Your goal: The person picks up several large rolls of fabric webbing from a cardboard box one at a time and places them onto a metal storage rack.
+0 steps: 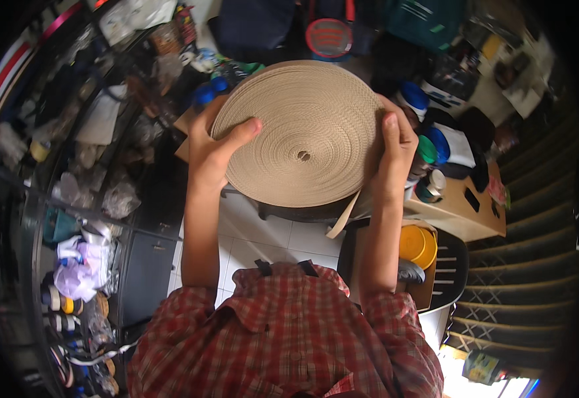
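A large flat roll of beige webbing strap (309,119) is held up in front of me, its coiled face turned toward me and a small hole near the middle. My left hand (215,147) grips its left edge, the thumb lying over the face. At the right edge my right hand (395,139) is closed round the rim, its thumb pointing up along the side. The loose end of the strap (346,215) hangs down at the lower right. The fingers behind the roll are hidden.
Shelves with plastic-wrapped goods (122,199) and a black cabinet (145,275) stand on the left. To the right are a wooden table (465,212) with lidded jars and a black chair (452,265) bearing a box with yellow rolls (417,245). Bags (253,23) lie at the far side.
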Demonstrator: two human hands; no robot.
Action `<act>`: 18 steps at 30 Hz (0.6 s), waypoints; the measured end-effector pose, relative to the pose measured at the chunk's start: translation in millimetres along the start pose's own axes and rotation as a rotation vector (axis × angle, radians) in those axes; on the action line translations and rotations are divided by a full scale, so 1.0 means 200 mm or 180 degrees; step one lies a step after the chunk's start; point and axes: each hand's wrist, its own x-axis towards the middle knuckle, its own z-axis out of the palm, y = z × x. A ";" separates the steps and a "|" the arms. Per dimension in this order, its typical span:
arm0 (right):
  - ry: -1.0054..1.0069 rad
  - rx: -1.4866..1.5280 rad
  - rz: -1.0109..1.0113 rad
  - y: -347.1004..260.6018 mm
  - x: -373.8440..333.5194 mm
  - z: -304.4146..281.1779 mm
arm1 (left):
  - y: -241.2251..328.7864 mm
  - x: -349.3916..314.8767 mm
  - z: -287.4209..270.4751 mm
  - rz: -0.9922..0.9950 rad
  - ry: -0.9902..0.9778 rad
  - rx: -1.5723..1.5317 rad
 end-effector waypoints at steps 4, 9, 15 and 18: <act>-0.0478 0.0603 -0.0089 0.07 -0.09 0.36 | 0.07 -0.14 -0.21 0.0423 0.1059 -0.0519; 0.0415 0.1039 0.0303 0.16 -0.28 0.87 | 0.12 -0.27 -0.34 0.0870 0.2487 -0.0586; -0.0516 0.1834 0.0597 0.24 -0.25 1.12 | 0.27 -0.47 -0.61 0.1166 0.2410 -0.0499; -0.0951 0.1971 0.0632 0.30 -0.24 1.24 | 0.46 -0.54 -0.79 0.0954 0.2278 0.0342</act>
